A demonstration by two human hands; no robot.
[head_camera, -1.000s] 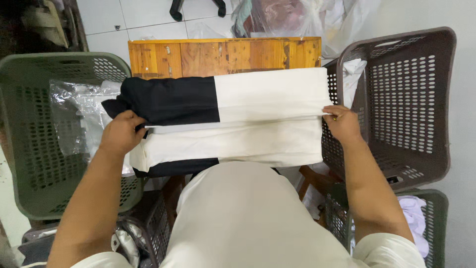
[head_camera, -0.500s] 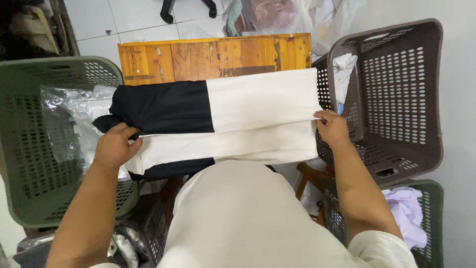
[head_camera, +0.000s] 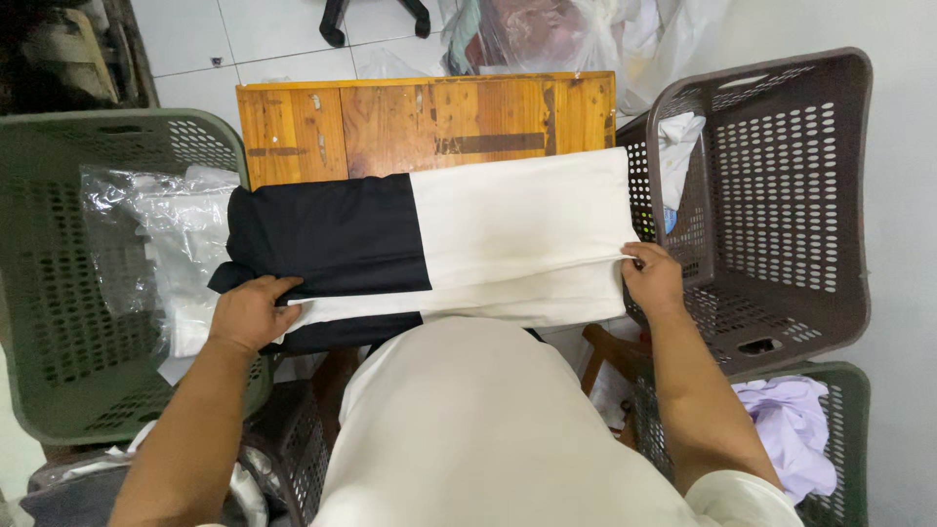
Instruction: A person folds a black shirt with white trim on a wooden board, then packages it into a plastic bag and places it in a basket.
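A black and cream garment [head_camera: 429, 244] lies folded lengthwise across a small wooden table [head_camera: 420, 117], black half on the left, cream half on the right. My left hand [head_camera: 249, 310] presses on the garment's near left edge, where black cloth meets a cream fold. My right hand [head_camera: 652, 278] pinches the near right corner of the cream layers. Both hands sit at the table's near side, just in front of my torso.
A green plastic basket [head_camera: 59, 371] with clear plastic bags [head_camera: 146, 234] stands at the left. A brown basket [head_camera: 781, 195] holding some cloth stands at the right, above a green basket with a lilac garment [head_camera: 791, 429]. Tiled floor and bags lie beyond the table.
The near cream layer has been drawn closer to me and flattened. Both hands have shifted slightly toward me along the garment's near edge.
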